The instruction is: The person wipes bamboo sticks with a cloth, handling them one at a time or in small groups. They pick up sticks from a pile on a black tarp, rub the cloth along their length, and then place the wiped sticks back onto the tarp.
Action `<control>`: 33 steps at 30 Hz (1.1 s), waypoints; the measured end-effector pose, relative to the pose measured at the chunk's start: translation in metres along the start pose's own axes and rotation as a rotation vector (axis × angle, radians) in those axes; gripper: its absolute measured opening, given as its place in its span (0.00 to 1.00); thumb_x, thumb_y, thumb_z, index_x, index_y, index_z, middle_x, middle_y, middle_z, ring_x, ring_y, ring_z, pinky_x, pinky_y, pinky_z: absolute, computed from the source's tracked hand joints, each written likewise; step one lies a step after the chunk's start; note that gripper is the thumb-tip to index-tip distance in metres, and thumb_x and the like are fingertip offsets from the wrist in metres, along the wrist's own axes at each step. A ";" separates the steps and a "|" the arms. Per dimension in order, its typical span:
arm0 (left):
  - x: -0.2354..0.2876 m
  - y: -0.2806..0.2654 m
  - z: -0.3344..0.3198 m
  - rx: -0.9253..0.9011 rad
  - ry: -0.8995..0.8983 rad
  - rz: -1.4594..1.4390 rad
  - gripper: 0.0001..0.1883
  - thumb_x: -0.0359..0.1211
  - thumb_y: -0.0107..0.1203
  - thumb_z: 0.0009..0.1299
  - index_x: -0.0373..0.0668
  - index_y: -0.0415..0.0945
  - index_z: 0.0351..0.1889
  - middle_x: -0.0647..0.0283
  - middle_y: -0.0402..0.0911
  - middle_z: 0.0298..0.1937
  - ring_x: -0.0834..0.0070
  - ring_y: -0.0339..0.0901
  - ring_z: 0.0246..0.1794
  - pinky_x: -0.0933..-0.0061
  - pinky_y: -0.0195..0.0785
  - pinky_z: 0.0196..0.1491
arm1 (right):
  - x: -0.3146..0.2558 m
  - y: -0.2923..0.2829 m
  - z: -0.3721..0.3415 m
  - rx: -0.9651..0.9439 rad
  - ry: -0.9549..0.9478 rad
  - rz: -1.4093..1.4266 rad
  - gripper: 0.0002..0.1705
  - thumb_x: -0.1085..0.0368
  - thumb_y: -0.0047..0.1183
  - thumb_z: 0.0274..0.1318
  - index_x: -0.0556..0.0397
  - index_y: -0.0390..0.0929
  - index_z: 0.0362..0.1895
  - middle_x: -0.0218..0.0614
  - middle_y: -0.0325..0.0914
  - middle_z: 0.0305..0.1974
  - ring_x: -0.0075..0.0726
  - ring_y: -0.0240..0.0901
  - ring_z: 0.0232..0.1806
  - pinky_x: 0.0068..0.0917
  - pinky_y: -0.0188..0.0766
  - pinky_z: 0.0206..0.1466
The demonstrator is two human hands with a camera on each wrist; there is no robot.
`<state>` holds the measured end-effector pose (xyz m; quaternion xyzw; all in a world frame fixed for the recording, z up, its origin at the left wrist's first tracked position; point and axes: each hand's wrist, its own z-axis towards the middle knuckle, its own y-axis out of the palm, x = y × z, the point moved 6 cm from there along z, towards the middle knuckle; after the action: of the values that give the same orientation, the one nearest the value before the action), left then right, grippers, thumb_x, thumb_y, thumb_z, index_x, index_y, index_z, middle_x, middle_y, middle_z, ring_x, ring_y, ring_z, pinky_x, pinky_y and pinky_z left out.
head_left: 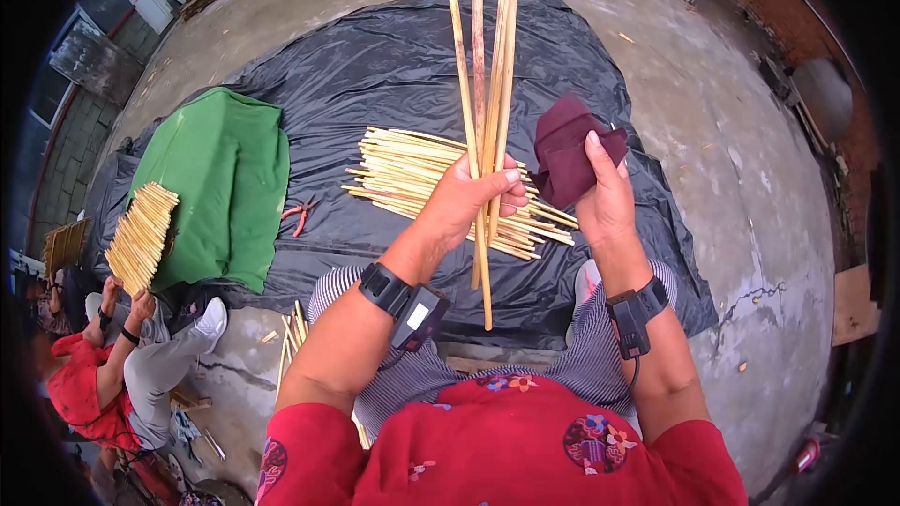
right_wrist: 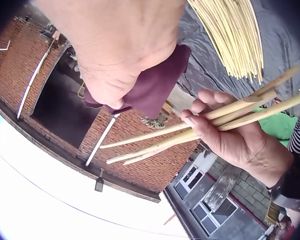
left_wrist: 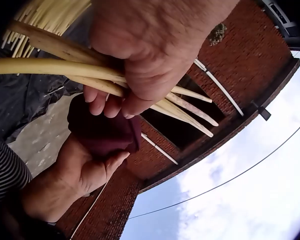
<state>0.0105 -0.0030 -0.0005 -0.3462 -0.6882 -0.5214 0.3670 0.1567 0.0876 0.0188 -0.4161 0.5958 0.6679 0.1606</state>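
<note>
Several pale sticks (head_left: 466,84) stand upright in the left hand (head_left: 469,195), its thumb across them and fingers curled behind. The right hand (head_left: 606,201) pinches a dark maroon cloth (head_left: 564,155) under its thumb, just right of the sticks. In the left wrist view the left hand (left_wrist: 145,55) grips the sticks (left_wrist: 45,66) above the cloth (left_wrist: 97,125). From the right wrist, the cloth (right_wrist: 157,87) hangs from the right hand (right_wrist: 125,55), apart from the sticks (right_wrist: 155,145). Behind the hands lies a pile of similar sticks (head_left: 408,166).
Black plastic sheeting (head_left: 347,66) covers the concrete ground. On its left are a green cloth (head_left: 211,178) over something and red-handled pliers (head_left: 300,217). A seated person in red (head_left: 89,389) at the far left holds a row of joined sticks (head_left: 141,236). More sticks (head_left: 291,342) lie by the left knee.
</note>
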 end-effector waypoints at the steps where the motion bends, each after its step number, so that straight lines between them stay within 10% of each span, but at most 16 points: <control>1: -0.003 -0.001 0.003 0.010 -0.011 0.010 0.12 0.33 0.58 0.67 0.41 0.70 0.45 0.63 0.79 0.32 0.74 0.81 0.31 0.77 0.76 0.33 | -0.008 0.005 0.001 0.042 -0.095 -0.066 0.17 0.62 0.54 0.61 0.54 0.72 0.51 0.30 0.75 0.45 0.25 0.72 0.45 0.26 0.70 0.51; 8: -0.001 -0.003 0.011 0.039 0.072 0.084 0.08 0.31 0.53 0.67 0.40 0.71 0.43 0.67 0.77 0.33 0.80 0.77 0.31 0.78 0.74 0.31 | 0.022 0.081 -0.010 -0.694 -0.235 -1.149 0.23 0.56 0.52 0.61 0.46 0.71 0.59 0.49 0.60 0.61 0.41 0.60 0.63 0.32 0.59 0.63; 11: -0.011 -0.006 0.015 0.229 0.072 0.060 0.09 0.29 0.50 0.69 0.39 0.71 0.46 0.65 0.78 0.33 0.78 0.76 0.26 0.78 0.73 0.30 | 0.040 0.067 -0.007 -0.658 -0.464 -1.305 0.20 0.56 0.52 0.61 0.47 0.74 0.55 0.50 0.62 0.59 0.45 0.61 0.63 0.33 0.58 0.64; 14: -0.017 -0.001 0.022 0.003 0.010 0.322 0.08 0.28 0.49 0.69 0.39 0.70 0.45 0.65 0.77 0.32 0.78 0.76 0.24 0.77 0.72 0.30 | 0.031 0.062 0.007 -0.509 -0.303 -0.970 0.20 0.60 0.56 0.57 0.45 0.74 0.54 0.47 0.64 0.54 0.46 0.64 0.58 0.34 0.62 0.60; 18: -0.041 0.031 0.013 -0.163 -0.115 0.201 0.08 0.30 0.52 0.68 0.40 0.66 0.42 0.66 0.73 0.26 0.77 0.75 0.22 0.77 0.71 0.27 | 0.009 0.051 0.037 -0.228 -0.622 -0.998 0.33 0.64 0.60 0.51 0.45 0.64 0.62 0.45 0.64 0.54 0.45 0.66 0.56 0.33 0.64 0.58; 20: -0.046 0.038 0.015 -0.238 -0.119 0.163 0.09 0.30 0.53 0.68 0.40 0.65 0.42 0.66 0.72 0.24 0.76 0.75 0.21 0.76 0.72 0.27 | 0.002 0.037 0.050 -0.089 -0.410 -0.664 0.40 0.58 0.61 0.52 0.53 0.57 0.65 0.40 0.65 0.54 0.34 0.65 0.53 0.31 0.64 0.58; 27: -0.063 0.032 0.031 -0.198 -0.095 0.139 0.04 0.26 0.52 0.66 0.37 0.71 0.38 0.62 0.76 0.28 0.75 0.75 0.20 0.75 0.71 0.24 | 0.020 0.037 0.034 -0.211 -0.199 -0.688 0.49 0.37 0.40 0.62 0.62 0.43 0.70 0.56 0.57 0.64 0.48 0.52 0.68 0.32 0.48 0.68; 33: -0.043 0.016 0.034 -0.102 -0.096 0.182 0.03 0.23 0.52 0.64 0.37 0.71 0.35 0.62 0.74 0.22 0.74 0.73 0.18 0.74 0.69 0.22 | 0.025 0.041 0.009 -0.428 -0.034 -0.682 0.53 0.49 0.62 0.51 0.63 0.45 0.69 0.50 0.68 0.56 0.38 0.67 0.57 0.30 0.65 0.59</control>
<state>0.0403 0.0293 -0.0372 -0.4501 -0.6434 -0.5030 0.3613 0.1089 0.0795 0.0271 -0.6031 0.2680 0.6920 0.2925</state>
